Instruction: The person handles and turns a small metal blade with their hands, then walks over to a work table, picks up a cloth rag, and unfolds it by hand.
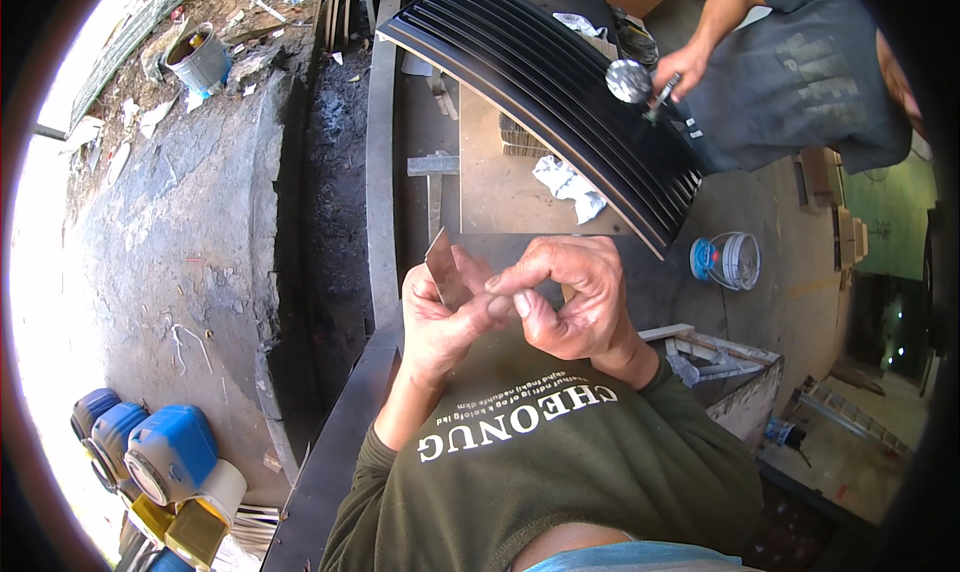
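Observation:
My left hand [448, 312] is closed on a thin, flat brownish-grey piece [446, 270] with a pointed upper corner. It stands up between thumb and fingers; whether it is a scraper blade or a folded sheet I cannot tell. My right hand [572, 297] is bent into a pinch, its fingertips meeting my left thumb and fingertips in front of my chest. Anything between those right fingertips is hidden or too small to name. Beyond my hands lies a long black ribbed panel [560, 92], tilted across the bench.
At the panel's far right, a co-worker's hand [682, 70] holds a tool by a round speckled disc [629, 81]. A white rag [568, 187] lies under the panel. A bucket [738, 261] stands on the right floor, blue drums [172, 450] at lower left.

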### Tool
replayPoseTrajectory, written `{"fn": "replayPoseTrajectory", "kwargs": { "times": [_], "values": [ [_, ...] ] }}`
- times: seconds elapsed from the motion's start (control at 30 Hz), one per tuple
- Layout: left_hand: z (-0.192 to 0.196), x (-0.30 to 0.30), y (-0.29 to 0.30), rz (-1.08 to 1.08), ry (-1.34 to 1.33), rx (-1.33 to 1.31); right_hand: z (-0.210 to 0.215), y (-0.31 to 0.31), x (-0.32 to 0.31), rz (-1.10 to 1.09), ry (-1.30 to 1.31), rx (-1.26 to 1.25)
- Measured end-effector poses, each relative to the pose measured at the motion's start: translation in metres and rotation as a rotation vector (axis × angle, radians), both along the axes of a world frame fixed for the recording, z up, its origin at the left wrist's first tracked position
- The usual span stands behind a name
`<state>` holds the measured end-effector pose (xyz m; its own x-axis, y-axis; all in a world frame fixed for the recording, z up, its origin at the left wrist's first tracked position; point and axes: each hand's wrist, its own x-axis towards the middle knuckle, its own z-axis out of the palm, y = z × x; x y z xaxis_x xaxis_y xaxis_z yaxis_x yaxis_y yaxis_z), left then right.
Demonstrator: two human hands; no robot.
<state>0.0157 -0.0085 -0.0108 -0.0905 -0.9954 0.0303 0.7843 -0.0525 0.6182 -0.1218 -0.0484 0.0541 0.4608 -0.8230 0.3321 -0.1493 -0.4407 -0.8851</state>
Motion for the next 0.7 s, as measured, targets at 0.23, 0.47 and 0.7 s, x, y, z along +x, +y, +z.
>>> {"fn": "replayPoseTrajectory", "kwargs": {
  "times": [0.23, 0.47, 0.7],
  "values": [
    [-0.0025, 0.0016, 0.0009, -0.006, -0.01, -0.019, 0.0003, 0.0008, 0.0011, 0.006, -0.024, 0.006],
    [0.0002, 0.0001, 0.0022, 0.034, -0.003, 0.013, 0.0002, 0.0001, 0.0014, 0.012, -0.02, 0.014],
    [0.0015, 0.0004, -0.0004, 0.011, -0.017, -0.001, -0.0014, 0.0001, 0.0006, 0.01, -0.02, 0.012]
  ]
}}
